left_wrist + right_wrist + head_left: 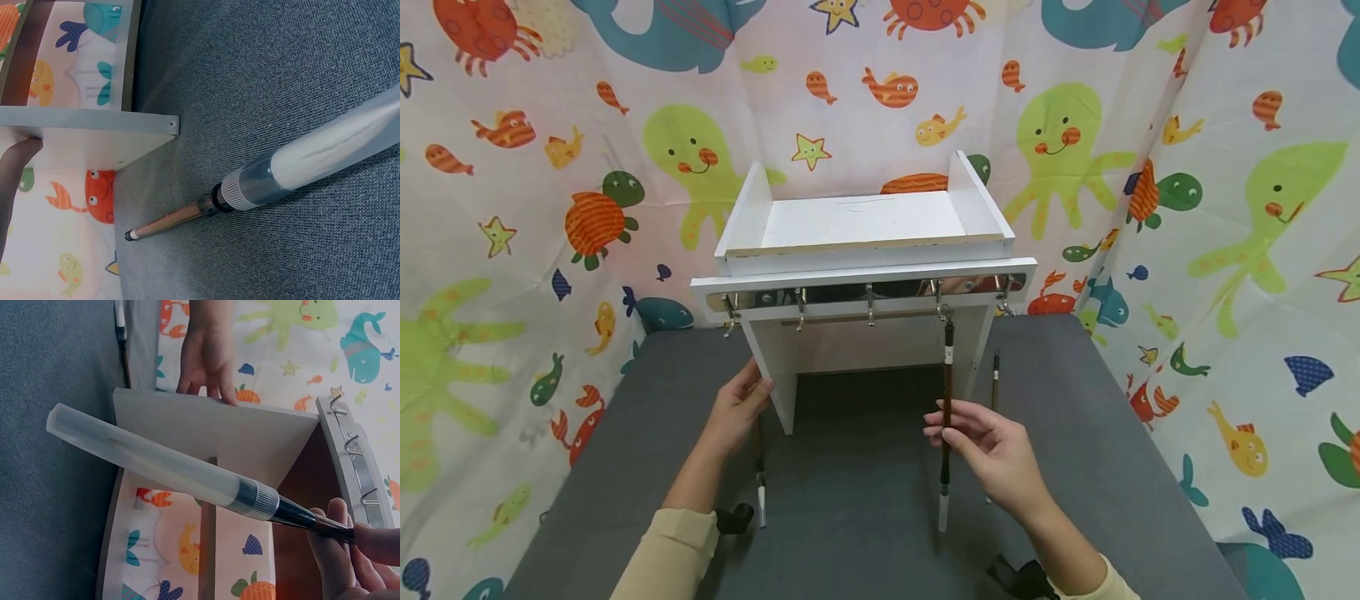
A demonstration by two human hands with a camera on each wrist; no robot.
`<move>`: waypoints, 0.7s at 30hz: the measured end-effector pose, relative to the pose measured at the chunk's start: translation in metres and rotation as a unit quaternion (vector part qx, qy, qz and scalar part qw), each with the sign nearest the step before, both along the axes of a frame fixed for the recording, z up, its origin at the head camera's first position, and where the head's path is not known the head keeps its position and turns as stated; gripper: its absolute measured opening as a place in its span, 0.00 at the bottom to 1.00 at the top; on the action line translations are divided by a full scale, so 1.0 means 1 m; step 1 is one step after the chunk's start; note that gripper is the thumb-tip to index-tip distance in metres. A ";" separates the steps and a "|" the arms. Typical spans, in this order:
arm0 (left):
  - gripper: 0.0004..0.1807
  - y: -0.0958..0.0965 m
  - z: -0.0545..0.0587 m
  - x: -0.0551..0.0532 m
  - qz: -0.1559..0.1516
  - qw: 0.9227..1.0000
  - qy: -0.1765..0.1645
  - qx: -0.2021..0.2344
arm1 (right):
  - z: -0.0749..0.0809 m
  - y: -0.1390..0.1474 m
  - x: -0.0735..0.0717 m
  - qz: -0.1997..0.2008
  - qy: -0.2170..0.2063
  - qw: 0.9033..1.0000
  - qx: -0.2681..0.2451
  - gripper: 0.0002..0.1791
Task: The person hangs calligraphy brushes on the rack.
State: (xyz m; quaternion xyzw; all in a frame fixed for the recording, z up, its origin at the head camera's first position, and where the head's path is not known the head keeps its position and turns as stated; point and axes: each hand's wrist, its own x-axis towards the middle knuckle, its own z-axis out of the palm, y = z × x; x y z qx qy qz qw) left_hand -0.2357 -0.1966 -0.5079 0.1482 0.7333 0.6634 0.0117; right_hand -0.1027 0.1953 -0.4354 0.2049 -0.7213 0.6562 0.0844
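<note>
A white wall shelf (865, 265) with a row of metal hooks stands on the grey surface. My left hand (739, 408) grips the edge of its left side panel (772, 367). My right hand (992, 446) pinches the shaft of a calligraphy brush (947, 375), thumb on one side and fingers on the other. This brush stands upright in the head view, its top end close under the fourth hook (938, 298). Whether its loop sits on the hook is too small to tell. A clear cap (144, 456) covers its white bristles.
A second capped brush (169, 220) lies left of the shelf, beside my left hand. Another brush (996, 379) lies to the right, partly behind my right hand. A patterned sea-animal curtain (857, 117) surrounds the grey cloth surface (865, 500) at the back and sides.
</note>
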 end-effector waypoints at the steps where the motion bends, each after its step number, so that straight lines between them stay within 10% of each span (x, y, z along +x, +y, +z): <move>1: 0.33 0.000 0.000 0.000 -0.002 1.000 0.000 0.000 | -0.001 0.000 0.000 0.001 0.000 1.000 0.001 0.18; 21: 0.33 -0.001 -0.003 -0.003 0.006 1.000 -0.002 0.004 | -0.010 -0.003 -0.010 0.014 -0.015 1.000 -0.009 0.18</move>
